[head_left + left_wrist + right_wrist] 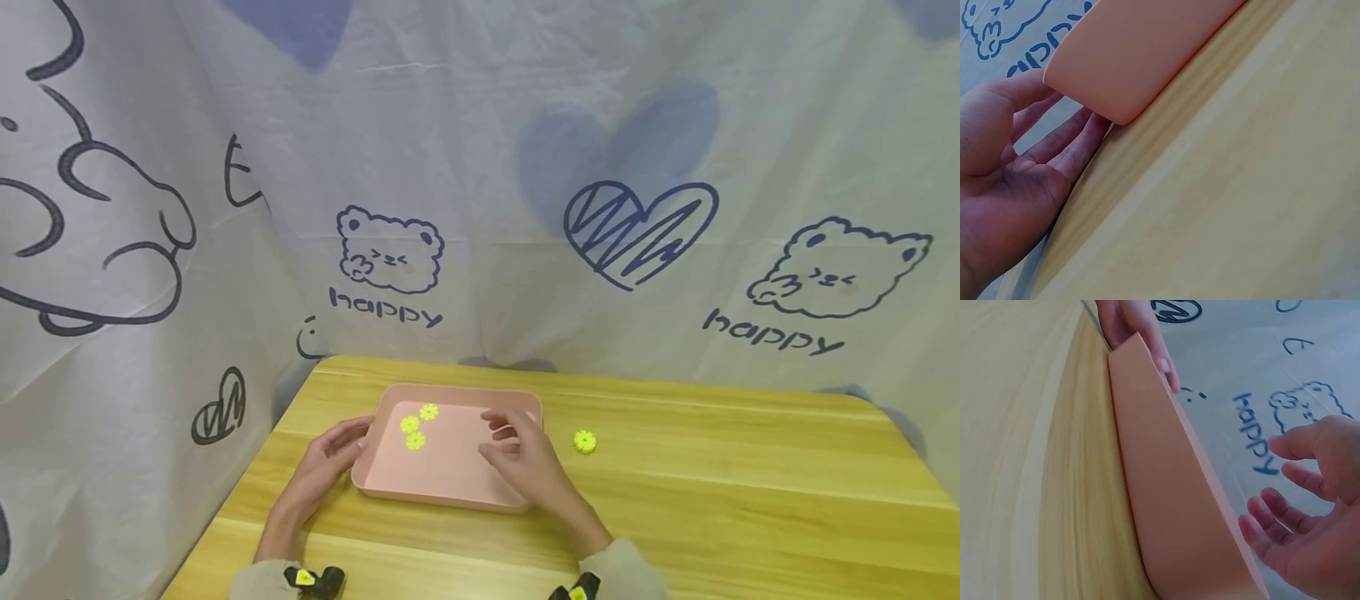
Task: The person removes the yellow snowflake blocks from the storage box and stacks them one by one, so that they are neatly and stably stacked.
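Note:
A shallow pink tray (450,492) lies on the wooden table in front of me. Three small yellow flower-shaped pieces (415,440) are grouped in its left half. My left hand (322,467) holds the tray's left side, thumb at the rim and fingers against the outer wall, as the left wrist view also shows (1022,144). Over the right part of the tray hovers my right hand (525,458). Its fingers (1266,515) are loosely bent and apart from the thumb, with nothing between them.
Another yellow flower-shaped piece (585,442), thicker-looking, lies on the wooden table (720,500) to the right of the tray. A white cloth (495,308) printed with hearts, bears and lettering hangs behind the table and along its left side.

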Action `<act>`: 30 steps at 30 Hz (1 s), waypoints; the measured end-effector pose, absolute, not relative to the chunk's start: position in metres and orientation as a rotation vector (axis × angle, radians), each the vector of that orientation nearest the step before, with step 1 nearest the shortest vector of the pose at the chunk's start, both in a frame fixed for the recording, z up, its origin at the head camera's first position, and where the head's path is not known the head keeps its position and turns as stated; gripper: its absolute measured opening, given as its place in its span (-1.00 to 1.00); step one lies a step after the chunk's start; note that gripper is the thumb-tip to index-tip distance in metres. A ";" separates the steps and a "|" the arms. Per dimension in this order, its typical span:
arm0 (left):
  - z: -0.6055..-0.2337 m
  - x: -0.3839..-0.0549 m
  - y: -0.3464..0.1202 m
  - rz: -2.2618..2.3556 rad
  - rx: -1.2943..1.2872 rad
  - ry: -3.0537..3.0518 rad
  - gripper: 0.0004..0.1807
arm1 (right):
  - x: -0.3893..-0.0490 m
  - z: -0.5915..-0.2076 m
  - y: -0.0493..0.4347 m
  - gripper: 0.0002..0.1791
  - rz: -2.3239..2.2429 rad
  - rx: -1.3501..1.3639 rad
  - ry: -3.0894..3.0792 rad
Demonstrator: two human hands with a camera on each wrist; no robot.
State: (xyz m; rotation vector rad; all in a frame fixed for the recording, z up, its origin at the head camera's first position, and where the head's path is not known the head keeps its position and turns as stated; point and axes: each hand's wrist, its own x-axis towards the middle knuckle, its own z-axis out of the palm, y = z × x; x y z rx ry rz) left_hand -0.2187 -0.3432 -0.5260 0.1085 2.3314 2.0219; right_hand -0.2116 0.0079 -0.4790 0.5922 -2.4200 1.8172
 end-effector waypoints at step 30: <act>-0.523 -0.218 -0.341 2.013 0.061 2.327 -0.43 | -0.247 -0.508 -0.109 -0.67 1.296 0.387 -2.796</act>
